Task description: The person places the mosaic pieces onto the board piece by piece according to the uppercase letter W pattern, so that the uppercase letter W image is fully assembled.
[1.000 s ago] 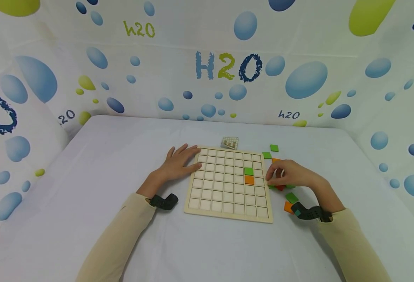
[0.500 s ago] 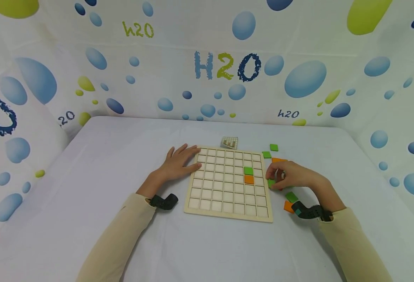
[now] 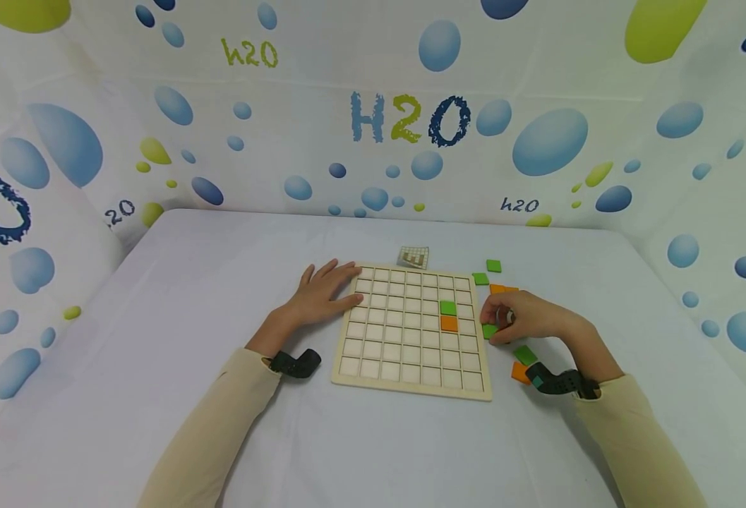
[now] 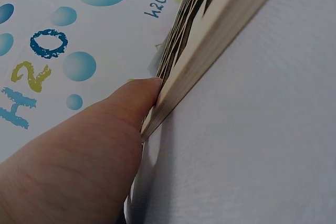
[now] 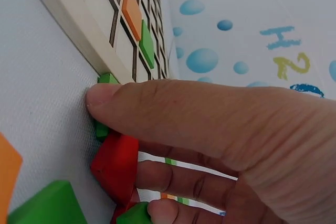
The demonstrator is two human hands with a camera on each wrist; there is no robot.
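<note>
A square wooden grid board (image 3: 404, 331) lies flat in the middle of the head view. My left hand (image 3: 318, 295) rests at its left edge, fingers spread, thumb and a fingertip on the rim. One green tile (image 3: 448, 307) and one orange tile (image 3: 449, 324) sit in its cells, one directly behind the other. At the right edge, my right hand (image 3: 531, 314) has its thumb and forefinger bent round a loose green tile (image 3: 489, 331) beside the frame. In the right wrist view, the thumb covers part of that tile, and a red tile (image 5: 115, 166) lies under the curled fingers.
Loose green tiles (image 3: 494, 266) and orange tiles (image 3: 503, 288) lie behind the right hand. Nearer the wrist are another green tile (image 3: 526, 355) and an orange tile (image 3: 520, 372). A small card with a printed grid (image 3: 413, 257) is at the board's far edge.
My right thumb has drawn slightly back from the board toward me, so a green tile now shows between thumb and forefinger. The left hand and board have stayed put.
</note>
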